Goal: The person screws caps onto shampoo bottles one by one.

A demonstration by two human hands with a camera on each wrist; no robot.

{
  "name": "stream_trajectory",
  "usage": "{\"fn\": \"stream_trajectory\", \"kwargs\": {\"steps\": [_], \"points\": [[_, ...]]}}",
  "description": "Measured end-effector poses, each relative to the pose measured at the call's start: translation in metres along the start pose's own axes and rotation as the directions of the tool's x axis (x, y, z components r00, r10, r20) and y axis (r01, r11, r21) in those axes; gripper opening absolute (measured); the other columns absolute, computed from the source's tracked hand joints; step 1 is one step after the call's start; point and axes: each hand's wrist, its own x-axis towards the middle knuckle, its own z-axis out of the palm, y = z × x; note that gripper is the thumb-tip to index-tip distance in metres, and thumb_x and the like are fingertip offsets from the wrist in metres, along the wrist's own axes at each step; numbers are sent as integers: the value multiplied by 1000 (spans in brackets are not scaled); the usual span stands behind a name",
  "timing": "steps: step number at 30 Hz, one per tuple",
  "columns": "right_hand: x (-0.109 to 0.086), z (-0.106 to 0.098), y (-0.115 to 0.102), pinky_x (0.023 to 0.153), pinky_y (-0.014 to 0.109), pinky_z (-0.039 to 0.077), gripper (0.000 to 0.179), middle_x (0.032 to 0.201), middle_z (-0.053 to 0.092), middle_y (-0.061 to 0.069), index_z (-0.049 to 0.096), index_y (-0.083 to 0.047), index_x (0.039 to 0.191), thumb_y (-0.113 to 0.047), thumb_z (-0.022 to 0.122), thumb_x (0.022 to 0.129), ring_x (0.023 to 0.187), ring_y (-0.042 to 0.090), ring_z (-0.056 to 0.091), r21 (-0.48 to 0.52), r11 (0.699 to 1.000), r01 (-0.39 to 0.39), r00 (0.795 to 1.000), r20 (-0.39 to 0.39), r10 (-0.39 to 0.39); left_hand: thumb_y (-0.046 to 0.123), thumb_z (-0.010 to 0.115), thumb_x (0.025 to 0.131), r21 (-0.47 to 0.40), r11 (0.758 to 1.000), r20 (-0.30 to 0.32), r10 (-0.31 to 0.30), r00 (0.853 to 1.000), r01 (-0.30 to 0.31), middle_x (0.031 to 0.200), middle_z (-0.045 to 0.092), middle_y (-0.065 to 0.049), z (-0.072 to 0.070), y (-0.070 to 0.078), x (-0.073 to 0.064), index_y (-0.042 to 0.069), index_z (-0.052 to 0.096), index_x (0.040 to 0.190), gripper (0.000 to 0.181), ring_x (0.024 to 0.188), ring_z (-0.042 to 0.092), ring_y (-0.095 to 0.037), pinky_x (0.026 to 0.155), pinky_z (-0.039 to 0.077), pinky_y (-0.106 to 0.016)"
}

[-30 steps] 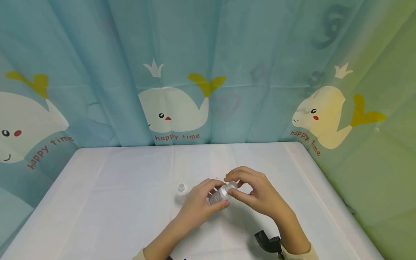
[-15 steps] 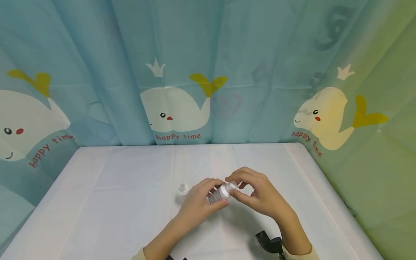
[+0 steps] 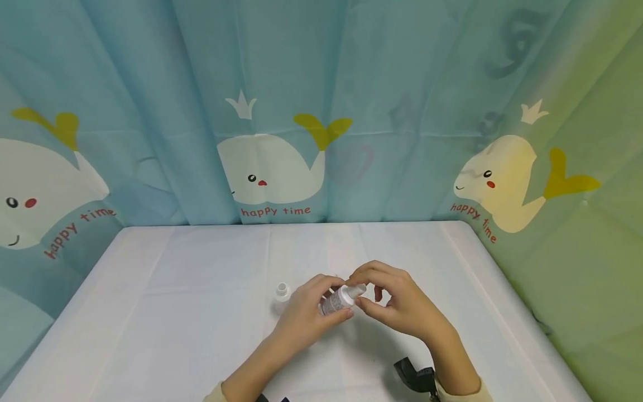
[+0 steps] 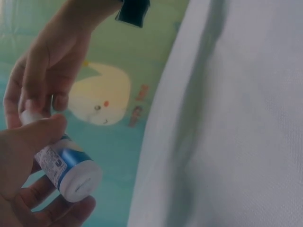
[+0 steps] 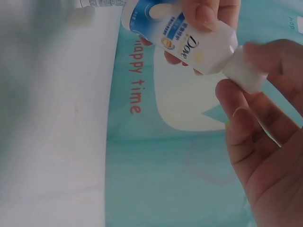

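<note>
Bottle (image 3: 332, 303) nearer horizontal than before

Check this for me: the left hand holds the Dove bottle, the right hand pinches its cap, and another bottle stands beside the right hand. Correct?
Not quite: the other bottle stands beside the left hand, as the head view shows. That hand does hold the Dove bottle, and the right hand pinches its cap.

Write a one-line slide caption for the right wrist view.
A person's left grip holds a Dove bottle while the right grip pinches its white cap before a teal curtain.
</note>
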Motion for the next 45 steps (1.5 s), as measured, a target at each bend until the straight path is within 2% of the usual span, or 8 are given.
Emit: {"fn": "stream_trajectory", "kwargs": {"steps": [5,10,15,24,28,37,40,45], "points": [[-1,0,0,60,21,52,29,104,69,-8,70,-19,112,-5,75,86,85,9,59,-18,1000,-19,1000,-7,19,31,83,81,8,1000,-2,2,1000,-2,110,65,14,-2,1,-1,24,65,118,41,91,58,-4,77,53,-25],[1,5,-1,68,23,55,30,110,69,-5,69,-18,116,-10,76,88,93,9,63,-13,1000,-9,999,-36,8,34,82,82,42,999,0,7,1000,-7,110,65,12,-5,2,-3,23,66,118,41,90,57,-4,75,51,-23],[3,10,-2,65,19,52,21,107,68,-7,70,-19,107,-11,76,88,92,8,62,-12,1000,6,999,-51,-6,31,83,80,62,998,-2,12,1000,-11,109,65,12,-8,3,-2,22,67,118,42,89,57,-3,74,50,-22],[5,4,-1,71,18,54,30,111,69,-2,71,-15,114,-2,74,88,93,9,65,4,1000,30,1000,4,-30,31,84,80,66,997,-15,28,1000,-27,109,66,11,-14,1,0,23,67,118,42,88,57,-3,73,51,-23],[4,2,0,69,18,53,26,99,69,-10,72,-18,112,-14,77,87,84,4,61,-25,1000,-15,1000,-13,14,31,83,81,55,997,-16,46,999,-45,109,65,12,-10,0,1,23,66,119,42,87,56,-4,72,51,-23],[-1,7,1,60,19,52,22,85,66,-14,72,-18,99,-24,82,81,69,1,57,-109,989,-102,993,-68,95,32,83,81,71,996,-14,46,999,-45,110,66,10,-3,3,-2,22,66,119,43,89,57,-5,71,50,-21],[-1,6,0,63,20,54,31,96,70,-9,71,-19,107,-23,84,80,76,2,61,-124,988,-89,994,-70,81,32,83,81,93,994,-15,52,999,-50,109,66,10,-3,4,-2,21,66,117,41,89,57,-5,72,50,-21],[2,3,-1,74,23,57,39,115,70,-1,68,-14,120,-1,77,84,97,11,66,-14,1000,23,1000,14,-23,34,83,80,100,994,-25,40,999,-37,108,66,10,-5,5,-3,21,66,117,42,90,57,-4,74,50,-22]]}}
